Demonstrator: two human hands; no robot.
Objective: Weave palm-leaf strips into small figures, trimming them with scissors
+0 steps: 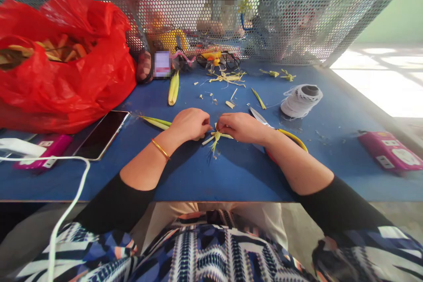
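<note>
"Blue table (191, 183) in the head view. Where is the husk (215, 141)?"

"Near the middle, between the left hand (192, 122) and the right hand (235, 126)."

"Which way does it point?"

"Its frayed end points to the near edge (218, 202), so the long axis runs near to far. Two short arms stick out, one near-left, one right."

"And the fingers?"

"Right ones pinch the husk's far end. Left ones are curled, tips just beside it; I can't tell whether they grip anything."

"What bounds them?"

"Far off, the mesh (280, 22). The near edge runs straight across beneath both sleeves (119, 198), with a stretch of blue between it and the husk."

"Left side?"

"Just left of the left hand, a stalk (155, 122), tip pointing left; then the phone (102, 136) and the red bag (95, 75)."

"Right?"

"Scissors (260, 116), blades pointing far-left, partly hidden by the right forearm (294, 161). Farther right, the spool (299, 103); well apart, a purple box (390, 152)."
</note>
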